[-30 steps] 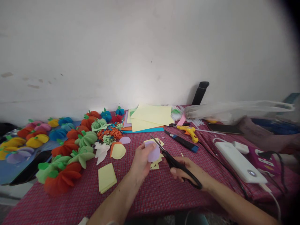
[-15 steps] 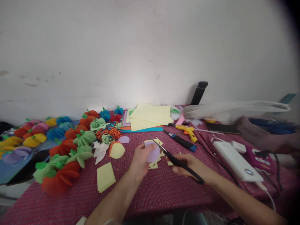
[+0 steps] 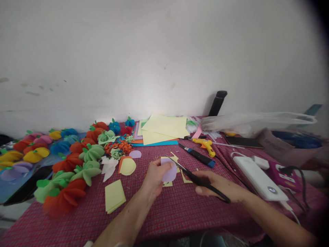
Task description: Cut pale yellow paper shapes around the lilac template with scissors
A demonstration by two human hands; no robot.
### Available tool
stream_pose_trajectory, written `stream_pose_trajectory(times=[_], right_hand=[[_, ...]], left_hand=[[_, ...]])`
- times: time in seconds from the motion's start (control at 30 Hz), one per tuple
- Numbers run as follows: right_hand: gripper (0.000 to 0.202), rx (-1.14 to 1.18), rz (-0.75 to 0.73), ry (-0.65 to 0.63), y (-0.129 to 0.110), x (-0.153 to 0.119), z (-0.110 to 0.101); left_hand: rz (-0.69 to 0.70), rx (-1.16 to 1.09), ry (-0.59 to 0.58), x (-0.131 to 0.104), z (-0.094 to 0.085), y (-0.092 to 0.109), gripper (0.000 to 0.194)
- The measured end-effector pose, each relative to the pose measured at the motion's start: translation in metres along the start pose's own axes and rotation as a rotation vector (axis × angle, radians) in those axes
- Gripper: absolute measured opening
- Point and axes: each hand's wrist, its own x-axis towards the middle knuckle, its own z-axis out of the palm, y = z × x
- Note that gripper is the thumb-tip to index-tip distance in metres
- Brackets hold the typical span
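Between the thumb and fingers of my left hand (image 3: 155,175) is a rounded purple piece (image 3: 169,172), with a pale yellow edge showing at its top. My right hand (image 3: 217,184) grips the black handles of the scissors (image 3: 196,179). Their blades point up and left, and the tips reach the top edge of the purple piece. Pale yellow scraps (image 3: 186,177) lie on the red checked cloth beneath and beside the hands. Left of my left hand are a round yellow piece (image 3: 128,166) and a stack of yellow rectangles (image 3: 114,196).
Colourful pumpkin-like shapes (image 3: 88,169) fill the left side. Yellow sheets (image 3: 166,127) lie at the back. A blue-and-black cutter (image 3: 197,156), a yellow glue gun (image 3: 205,145), a white power bank (image 3: 259,178) and a purple power strip (image 3: 285,176) are on the right.
My right hand has shifted slightly right and down with the scissors. The purple piece has turned a little and moved slightly right in my left hand.
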Motion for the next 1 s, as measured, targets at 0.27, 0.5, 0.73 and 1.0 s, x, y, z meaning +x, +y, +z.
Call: stream_pose_trajectory(times=[0.27, 0.5, 0.73, 1.0], right_hand=[[0.055, 0.067, 0.054, -0.052, 0.0081, 0.0003, -0.003], [0.051, 0.085, 0.05, -0.039, 0.0041, 0.0033, -0.0017], [0.048, 0.103, 0.043, -0.032, 0.004, 0.003, -0.0018], [0.051, 0.103, 0.048, -0.042, 0.007, 0.004, -0.0033]], left_hand=[[-0.034, 0.08, -0.017, -0.0031, 0.0044, 0.0014, 0.017], [-0.06, 0.116, -0.037, -0.0004, 0.0026, -0.0015, 0.02], [-0.056, 0.123, -0.058, -0.0012, 0.0025, -0.0012, 0.02], [-0.066, 0.118, -0.058, -0.0037, 0.0048, 0.0019, 0.018]])
